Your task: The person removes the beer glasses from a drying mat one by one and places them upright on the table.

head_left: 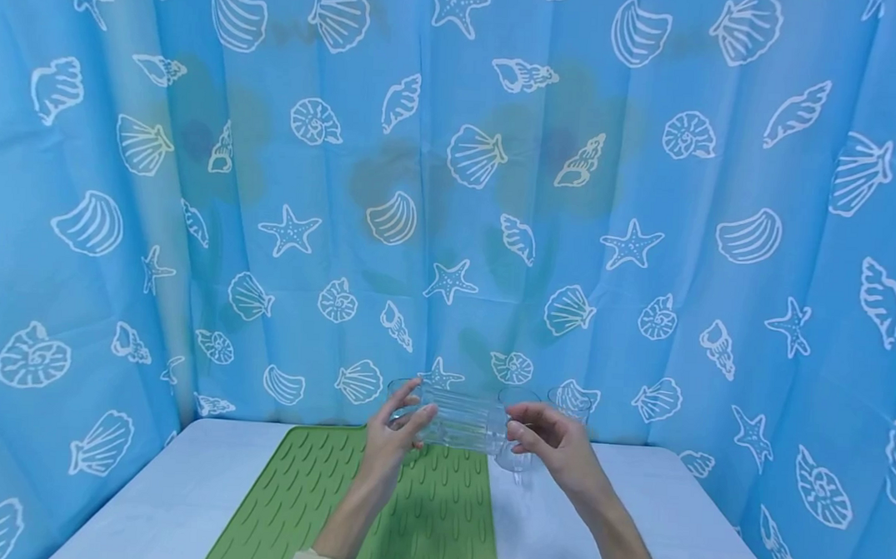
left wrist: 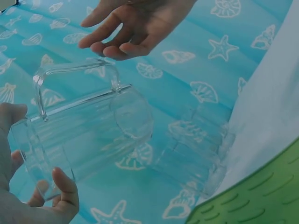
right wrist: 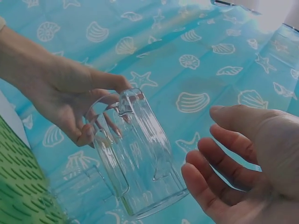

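Note:
A clear glass mug with a handle [left wrist: 93, 126] is held in the air on its side, its handle uppermost in the left wrist view. My left hand [head_left: 391, 444] grips it at the open rim end, thumb and fingers around the glass. The mug's base points toward my right hand [head_left: 557, 447]. In the right wrist view that right hand [right wrist: 247, 172] has loosely bent fingers, apart from the mug [right wrist: 145, 154], and nothing lies in it.
More clear glasses [head_left: 515, 460] stand on the white table [head_left: 557, 530] behind the hands, toward the back right. A green textured mat [head_left: 311, 482] covers the table's left and middle part. Behind hangs a blue curtain [head_left: 495, 231] with white shells and starfish.

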A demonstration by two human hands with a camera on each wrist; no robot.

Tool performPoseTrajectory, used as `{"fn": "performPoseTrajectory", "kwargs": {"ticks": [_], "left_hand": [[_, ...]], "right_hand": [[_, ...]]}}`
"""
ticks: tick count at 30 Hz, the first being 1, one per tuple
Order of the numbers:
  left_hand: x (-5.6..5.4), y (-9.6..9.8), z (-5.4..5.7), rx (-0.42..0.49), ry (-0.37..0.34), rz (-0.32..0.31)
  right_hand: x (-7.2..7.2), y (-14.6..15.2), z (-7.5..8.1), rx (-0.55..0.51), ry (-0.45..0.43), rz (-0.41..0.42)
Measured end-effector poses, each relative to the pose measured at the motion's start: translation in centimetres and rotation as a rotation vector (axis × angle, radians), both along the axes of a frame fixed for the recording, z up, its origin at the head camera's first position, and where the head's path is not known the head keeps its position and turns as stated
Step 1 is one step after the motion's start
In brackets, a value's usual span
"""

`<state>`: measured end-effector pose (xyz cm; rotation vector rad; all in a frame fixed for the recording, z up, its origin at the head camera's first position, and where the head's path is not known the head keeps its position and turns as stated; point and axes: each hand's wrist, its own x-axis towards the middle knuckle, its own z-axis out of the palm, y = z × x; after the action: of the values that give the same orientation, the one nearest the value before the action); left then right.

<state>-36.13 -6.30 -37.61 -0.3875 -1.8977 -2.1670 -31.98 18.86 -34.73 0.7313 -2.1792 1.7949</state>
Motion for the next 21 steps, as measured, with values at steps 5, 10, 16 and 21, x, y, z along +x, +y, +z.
{"fn": "performPoseTrajectory", "kwargs": {"ticks": [5, 10, 16, 21], "left_hand": [[0.0, 0.2, 0.0, -0.002, -0.005, -0.009], [0.1, 0.3, -0.1, -0.027, -0.014, -0.004], [0.2, 0.3, -0.2, -0.086, 0.009, 0.003], [0.3, 0.5, -0.4, -0.126, 0.022, -0.013]], "right_hand": [[0.0, -0.5, -0.2, 0.072, 0.063, -0.004], [0.1, -1.0, -0.4, 0.13, 0.11, -0.002], [0.1, -1.6, -0.7, 0.212, 0.172, 0.037], [0.1, -1.9, -1.0, 0.243, 0.199, 0.069]]}}
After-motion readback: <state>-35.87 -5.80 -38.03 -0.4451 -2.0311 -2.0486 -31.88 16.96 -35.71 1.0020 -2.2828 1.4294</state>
